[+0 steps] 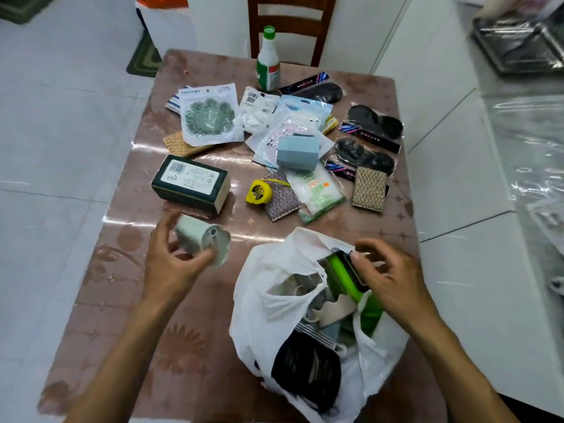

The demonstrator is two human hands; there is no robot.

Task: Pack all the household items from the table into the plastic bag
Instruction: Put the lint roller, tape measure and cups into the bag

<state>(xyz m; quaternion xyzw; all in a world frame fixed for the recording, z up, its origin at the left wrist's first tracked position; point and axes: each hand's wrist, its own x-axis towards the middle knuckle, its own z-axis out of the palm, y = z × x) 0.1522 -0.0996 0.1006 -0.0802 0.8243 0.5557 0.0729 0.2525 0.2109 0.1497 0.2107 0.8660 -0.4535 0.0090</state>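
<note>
A white plastic bag [262,288] lies open at the near edge of the table [128,270], with several items inside. My right hand [387,279] holds a green and black item [343,274] at the bag's mouth. My left hand [171,257] grips a pale grey-green cup-shaped item [203,236] above the table, left of the bag. Further back lie a dark green box [190,183], a yellow tape measure [258,192], a blue-grey box [297,152], a white packet [319,192], patterned sponges [369,189] and black insoles in packets [374,123].
A green-capped bottle [268,61] stands at the table's far edge before a wooden chair [290,25]. A packet with a green round mat [209,116] lies at the back left. White cabinets [457,148] run along the right. Tiled floor [61,132] lies to the left.
</note>
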